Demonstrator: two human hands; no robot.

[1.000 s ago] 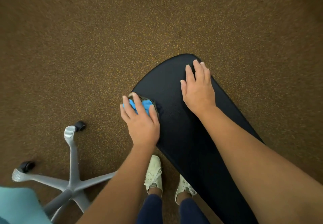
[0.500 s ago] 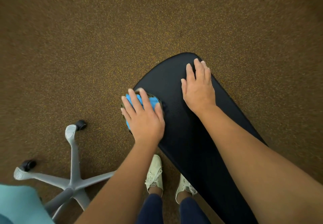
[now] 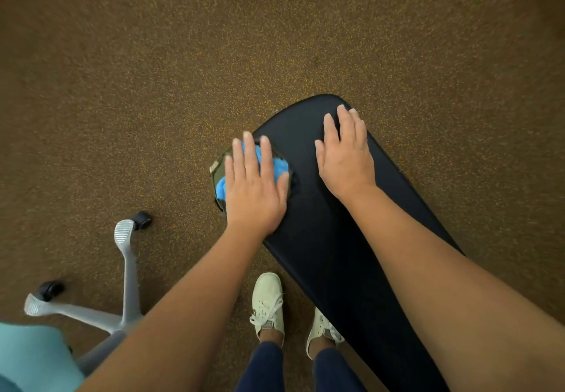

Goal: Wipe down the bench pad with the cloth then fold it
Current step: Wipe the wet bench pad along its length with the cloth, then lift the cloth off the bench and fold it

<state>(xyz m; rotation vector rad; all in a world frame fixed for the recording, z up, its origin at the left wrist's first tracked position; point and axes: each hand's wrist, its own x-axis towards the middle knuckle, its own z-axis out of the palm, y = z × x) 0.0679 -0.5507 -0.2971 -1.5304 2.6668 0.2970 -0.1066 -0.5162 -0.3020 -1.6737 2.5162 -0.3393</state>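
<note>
While the left hand point(image 3: 253, 189) presses the cloth point(image 3: 279, 166) onto the left edge of the pad point(image 3: 321, 254), the wipe looks to be in mid-course rather than finished. Its fingers lie straight and slightly spread over the cloth, pushing down, not pinching. The right hand point(image 3: 345, 159) rests flat on bare pad near the far rounded end, fingers straight and close together, apart from the cloth. It seems to be steadying the pad.

No streaks or damp marks show, so I cannot tell how much surface has been covered. The cloth is bunched, not squared, so step 2, the fold, is not yet begun.

The pad is long and black with a rounded end. Its skin is finely grained, like vinyl, with a dull sheen, and it dimples a little by the left thumb. The cloth is soft and crumpled, bright blue with a darker olive part at its left side, which overhangs the pad's edge.

Below is a brown floor point(image 3: 153, 85) flecked with yellow. A grey chair base point(image 3: 125, 269) with ribbed tips and black casters stands to the left, and 2 pale laced shoes point(image 3: 267, 303) stand beside the pad.
</note>
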